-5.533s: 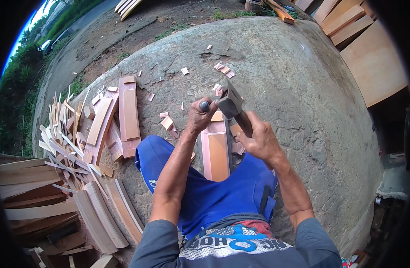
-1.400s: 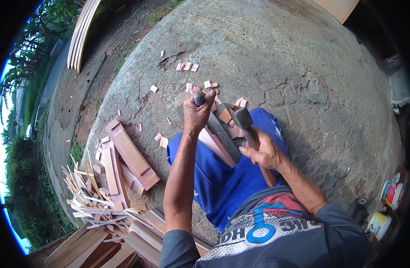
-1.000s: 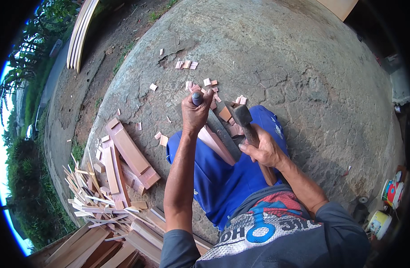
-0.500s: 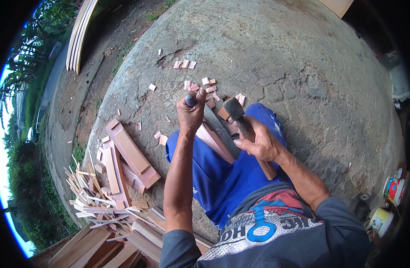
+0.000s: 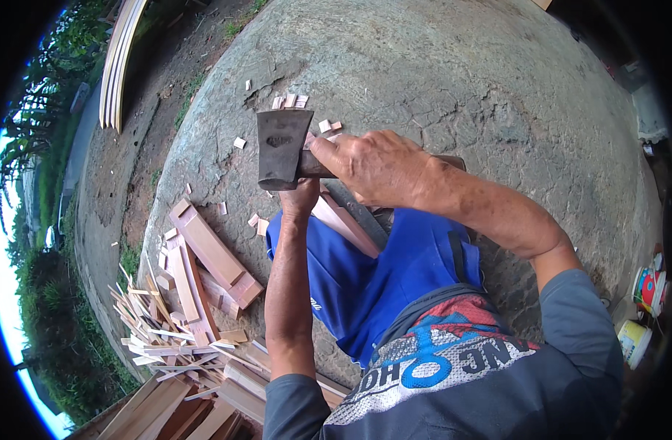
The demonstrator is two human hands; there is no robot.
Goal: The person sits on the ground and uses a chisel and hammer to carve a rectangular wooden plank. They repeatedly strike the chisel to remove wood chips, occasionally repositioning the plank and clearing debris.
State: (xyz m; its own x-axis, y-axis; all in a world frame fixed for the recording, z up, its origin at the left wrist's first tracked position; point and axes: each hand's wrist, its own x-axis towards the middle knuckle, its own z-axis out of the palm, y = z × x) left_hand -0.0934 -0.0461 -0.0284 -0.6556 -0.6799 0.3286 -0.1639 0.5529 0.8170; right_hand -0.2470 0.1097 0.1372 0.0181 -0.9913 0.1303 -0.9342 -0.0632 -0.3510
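Gripping an axe (image 5: 283,150) up in the air, just left of centre, with the right hand (image 5: 386,172), fingers wrapped firmly round the wooden handle close behind the metal head! Hiding much of the left hand (image 5: 301,196) behind that head; cannot tell how far closed there, or round what. Looks heavy at the metal end, lighter toward the wood; probably stiff throughout, hardly fragile, perhaps a touch slippery where worn smooth. Best held by the handle: near the head for steady control, farther right for more swing, and well away from the edge, seemingly facing far. Below, between blue trousers (image 5: 402,282), a firm-looking strip of pink wood (image 5: 348,229) beside a dark flat bar (image 5: 358,211); farther off, small chips (image 5: 290,101) on the rough floor (image 5: 438,81)
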